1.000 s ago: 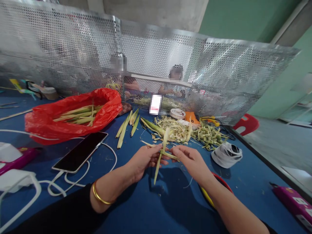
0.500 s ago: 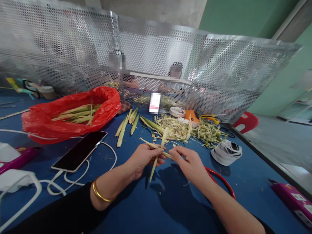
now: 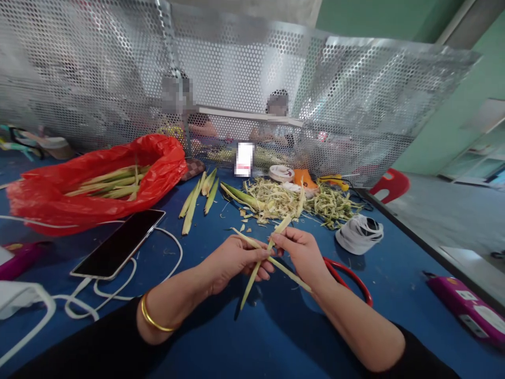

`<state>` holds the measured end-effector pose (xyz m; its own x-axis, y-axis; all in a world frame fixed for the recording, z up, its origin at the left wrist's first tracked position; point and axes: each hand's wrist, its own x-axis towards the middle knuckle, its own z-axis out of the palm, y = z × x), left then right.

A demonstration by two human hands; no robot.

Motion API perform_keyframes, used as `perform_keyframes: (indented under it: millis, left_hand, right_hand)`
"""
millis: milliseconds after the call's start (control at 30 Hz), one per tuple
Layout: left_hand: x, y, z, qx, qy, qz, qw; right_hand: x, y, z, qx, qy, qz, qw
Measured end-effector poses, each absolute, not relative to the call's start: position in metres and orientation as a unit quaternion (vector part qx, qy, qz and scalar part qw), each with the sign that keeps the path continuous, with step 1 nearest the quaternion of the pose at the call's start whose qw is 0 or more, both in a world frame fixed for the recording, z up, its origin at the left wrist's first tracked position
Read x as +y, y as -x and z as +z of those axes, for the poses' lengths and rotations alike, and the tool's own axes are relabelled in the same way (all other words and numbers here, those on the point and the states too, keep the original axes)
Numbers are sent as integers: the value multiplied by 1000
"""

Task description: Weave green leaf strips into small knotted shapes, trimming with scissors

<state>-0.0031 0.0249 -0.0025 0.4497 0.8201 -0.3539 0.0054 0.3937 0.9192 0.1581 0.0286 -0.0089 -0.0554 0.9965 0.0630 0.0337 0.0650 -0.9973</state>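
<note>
Two pale green leaf strips cross each other above the blue table (image 3: 221, 337). My left hand (image 3: 246, 256) pinches them near their crossing, thumb on top and fingers beneath. One leaf strip (image 3: 250, 284) points down toward me and up past my right fingers. The other strip (image 3: 291, 274) runs from above my left hand to below my right palm. My right hand (image 3: 296, 247) pinches the upward strip just above the crossing, close to my left fingertips. Beyond my hands lies a pile of shredded leaf pieces (image 3: 276, 199).
A red plastic bag (image 3: 98, 206) of leaves, a dark phone (image 3: 120, 245) with white cables and loose leaves (image 3: 191, 210) lie left. To the right are a white ribbon roll (image 3: 357, 237), red handles (image 3: 351, 279) and a purple device (image 3: 467, 308). A perforated screen (image 3: 236, 68) stands behind.
My right hand has moved from the sideways strip to the upward one and now pinches it. The sideways strip's right end hangs free, and the view has shifted slightly.
</note>
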Motion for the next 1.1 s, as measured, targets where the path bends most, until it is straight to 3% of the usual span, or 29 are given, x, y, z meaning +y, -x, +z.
perform_keyframes:
  millis: [400,567,800,933,1100]
  left_hand:
    - [20,-5,-6,465,-486,287,682]
    - [13,-13,-8,474,-550,229,648]
    - [14,-10,-10,436,-549,210,681]
    - [16,-5,-10,422,-515,214,715]
    - [25,4,-2,432,-440,328,715]
  right_hand:
    - [32,-162,-5,-567,471,481,475]
    - [23,-153,-5,-616,480,478,402]
    - [20,-148,-9,-665,484,328,464]
    - [25,-154,-9,-641,481,358,479]
    - [36,-172,-1,-558,467,444,523]
